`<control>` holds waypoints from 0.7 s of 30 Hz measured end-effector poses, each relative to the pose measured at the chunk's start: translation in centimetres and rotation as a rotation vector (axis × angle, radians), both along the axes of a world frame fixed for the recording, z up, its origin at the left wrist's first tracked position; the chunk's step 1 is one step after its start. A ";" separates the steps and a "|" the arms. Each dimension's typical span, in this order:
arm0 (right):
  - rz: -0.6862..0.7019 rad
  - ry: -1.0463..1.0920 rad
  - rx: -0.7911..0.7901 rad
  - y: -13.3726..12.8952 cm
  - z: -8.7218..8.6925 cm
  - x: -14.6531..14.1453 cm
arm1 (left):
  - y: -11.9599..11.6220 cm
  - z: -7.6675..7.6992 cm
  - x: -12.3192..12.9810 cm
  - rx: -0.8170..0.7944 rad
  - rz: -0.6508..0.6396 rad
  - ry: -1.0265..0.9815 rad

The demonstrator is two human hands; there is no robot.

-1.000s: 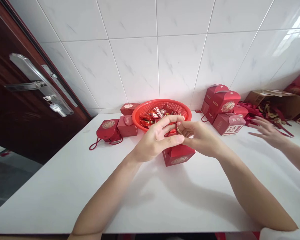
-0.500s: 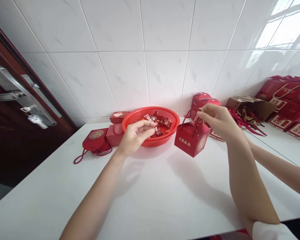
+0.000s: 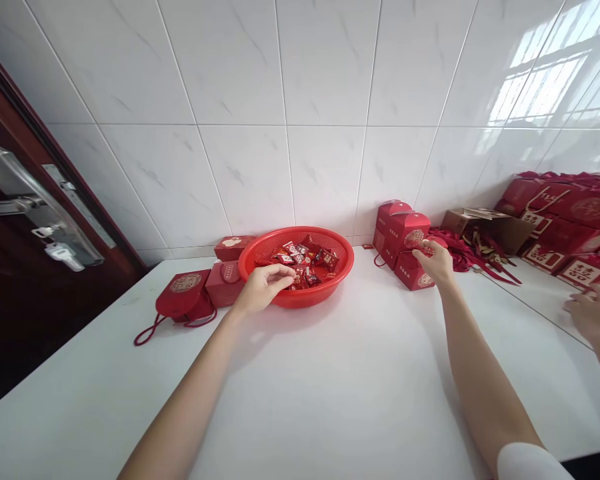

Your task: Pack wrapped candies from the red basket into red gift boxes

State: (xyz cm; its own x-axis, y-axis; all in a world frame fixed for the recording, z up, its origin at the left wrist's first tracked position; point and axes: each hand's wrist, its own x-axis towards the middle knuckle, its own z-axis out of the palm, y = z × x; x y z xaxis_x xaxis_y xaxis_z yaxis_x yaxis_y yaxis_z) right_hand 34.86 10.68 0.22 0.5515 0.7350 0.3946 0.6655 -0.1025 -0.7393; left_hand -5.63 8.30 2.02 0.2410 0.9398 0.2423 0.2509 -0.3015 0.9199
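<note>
My left hand (image 3: pixel 265 288) hovers at the near left rim of a red plastic colander (image 3: pixel 300 301), its fingers curved and a small gap showing between thumb and fingertips. Behind the fingertips, several red-wrapped candies (image 3: pixel 300 257) lie in the colander. My right hand (image 3: pixel 435 261) has its thumb and fingers at the top of a red gift box (image 3: pixel 413 270), which stands on the table. That box sits right in front of other red gift boxes (image 3: pixel 397 223) by the wall. My fingers hide part of its top and its handle.
A co-worker's hand (image 3: pixel 593 310) is at the right edge near a red box. Red boxes (image 3: pixel 185 293) and a pink-red box (image 3: pixel 224 283) stand left of the colander. Further right are an open cardboard box (image 3: pixel 505 230) with ribbons and stacked red boxes (image 3: pixel 580 207).
My right hand has carried the gift box right and back to the others, where it now stands on the table. The co-worker's arm has drawn to the right. My left hand stays by the colander.
</note>
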 end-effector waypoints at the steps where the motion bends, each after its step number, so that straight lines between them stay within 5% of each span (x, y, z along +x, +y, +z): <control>1: -0.014 -0.013 -0.021 0.2 -0.4 0.2 | 0.0 0.0 0.0 -0.007 -0.010 0.008; 8: -0.051 -0.063 -0.143 1.2 -2.2 1.5 | 0.0 0.0 -0.1 -0.034 -0.032 0.046; 21: -0.057 -0.167 -0.197 1.7 -2.8 1.6 | -0.5 0.7 0.0 -0.042 -0.061 0.070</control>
State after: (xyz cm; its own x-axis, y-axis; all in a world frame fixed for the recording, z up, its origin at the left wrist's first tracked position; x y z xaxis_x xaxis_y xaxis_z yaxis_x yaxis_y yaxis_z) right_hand 36.47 12.36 -2.57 0.5332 0.7764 0.3360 0.7660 -0.2744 -0.5813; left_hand -5.60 7.84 2.70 0.3130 0.9319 0.1832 0.2969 -0.2793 0.9132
